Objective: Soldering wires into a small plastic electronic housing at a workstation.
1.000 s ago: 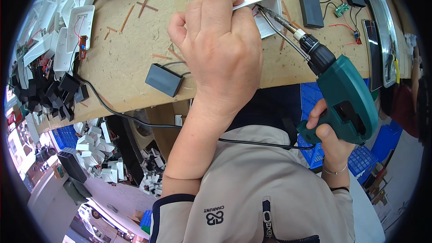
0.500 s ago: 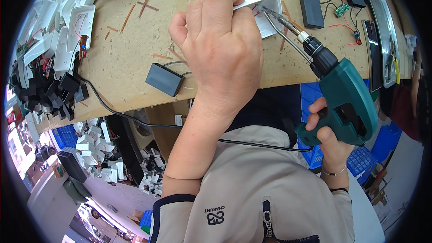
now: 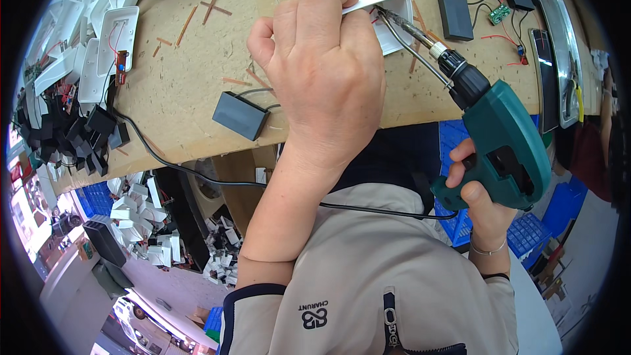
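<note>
My left hand (image 3: pixel 325 69) is closed on a white plastic housing (image 3: pixel 392 41), pinching its near-left edge over the bench. Much of the housing is covered by that hand, but short red wires show inside it. In my right hand (image 3: pixel 483 207) is a green pistol-shaped soldering gun (image 3: pixel 506 128), its trigger under my fingers. The gun's metal tip and its thin side tube reach into the open housing, beside the red wires; whether the tip touches metal is too small to tell. A black box (image 3: pixel 241 116) with dark cables lies below my left hand.
Another black box (image 3: pixel 455 17) lies right of the housing, near a green circuit board (image 3: pixel 499 14) with wires. White housings (image 3: pixel 118 43) and black boxes (image 3: pixel 79 135) crowd the left. Thin brown strips (image 3: pixel 186 26) are scattered about. The gun's black cord (image 3: pixel 227 183) runs across my lap.
The soldering gun has shifted slightly up and to the left, its tip a little deeper in the housing. My left hand and the housing have barely moved.
</note>
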Action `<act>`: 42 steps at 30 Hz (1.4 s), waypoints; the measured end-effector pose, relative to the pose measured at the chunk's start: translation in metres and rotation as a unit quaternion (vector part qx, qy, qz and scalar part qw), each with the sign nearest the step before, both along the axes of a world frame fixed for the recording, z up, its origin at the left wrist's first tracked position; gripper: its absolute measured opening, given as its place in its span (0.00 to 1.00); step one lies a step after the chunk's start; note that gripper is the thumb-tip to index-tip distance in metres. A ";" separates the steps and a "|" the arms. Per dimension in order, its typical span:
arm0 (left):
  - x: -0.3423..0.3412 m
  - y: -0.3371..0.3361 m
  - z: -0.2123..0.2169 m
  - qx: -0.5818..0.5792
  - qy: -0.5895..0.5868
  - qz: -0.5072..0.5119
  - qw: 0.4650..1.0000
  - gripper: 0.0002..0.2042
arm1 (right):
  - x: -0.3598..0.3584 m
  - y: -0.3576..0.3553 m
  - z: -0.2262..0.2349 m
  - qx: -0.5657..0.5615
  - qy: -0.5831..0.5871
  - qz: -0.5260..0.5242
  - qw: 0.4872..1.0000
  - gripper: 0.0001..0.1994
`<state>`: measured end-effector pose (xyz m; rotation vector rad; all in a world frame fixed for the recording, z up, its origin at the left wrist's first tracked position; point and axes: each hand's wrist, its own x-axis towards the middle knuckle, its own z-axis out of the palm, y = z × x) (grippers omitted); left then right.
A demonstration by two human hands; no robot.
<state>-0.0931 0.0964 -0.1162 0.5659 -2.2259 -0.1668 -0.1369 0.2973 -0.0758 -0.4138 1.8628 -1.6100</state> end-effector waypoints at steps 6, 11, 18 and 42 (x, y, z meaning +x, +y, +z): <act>0.000 0.000 0.000 -0.002 0.001 0.001 1.000 0.05 | 0.001 0.001 0.000 -0.004 0.009 -0.001 1.000 0.33; 0.000 0.000 0.000 -0.002 0.002 -0.001 1.000 0.05 | 0.003 0.002 0.000 -0.004 0.010 -0.002 1.000 0.33; -0.001 0.001 -0.001 -0.002 0.002 0.000 1.000 0.04 | 0.007 0.006 0.000 -0.013 0.000 -0.012 1.000 0.35; 0.034 -0.012 0.024 0.192 -0.106 -0.096 0.971 0.28 | 0.001 0.015 -0.006 -0.144 0.056 -0.025 0.988 0.35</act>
